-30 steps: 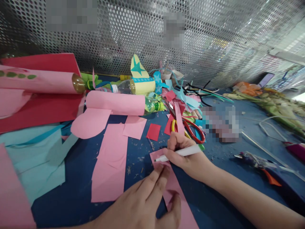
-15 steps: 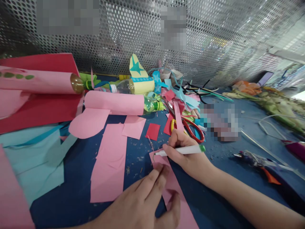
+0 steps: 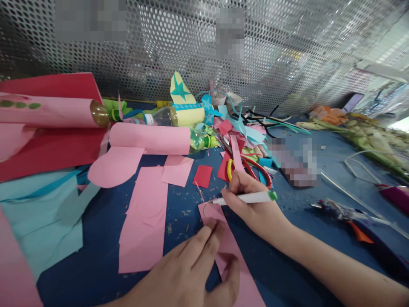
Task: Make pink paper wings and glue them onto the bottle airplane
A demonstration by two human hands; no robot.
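Note:
My right hand (image 3: 249, 196) grips a white marker pen (image 3: 257, 197) with a green end, its tip touching the top edge of a pink paper strip (image 3: 236, 264). A short curved green line shows on the strip's upper end. My left hand (image 3: 194, 260) rests on that strip, fingers stretched out and thumb apart, just below the line. Beyond my right hand lie scissors (image 3: 255, 168) with red and yellow handles, partly under paper scraps. A small red paper square (image 3: 203, 176) and a wider pink paper piece (image 3: 145, 226) are to the left.
A pink-wrapped green bottle (image 3: 150, 138) lies across the back, near a yellow-wrapped bottle (image 3: 188, 115). Light blue sheets (image 3: 57, 221) and a red sheet (image 3: 57, 149) cover the left. A glue gun (image 3: 354, 217) lies right; a perforated metal panel (image 3: 179, 38) stands behind.
The marker tip has moved a little right along the strip's top edge, and the green line has grown into a longer curve. My left hand stays on the strip.

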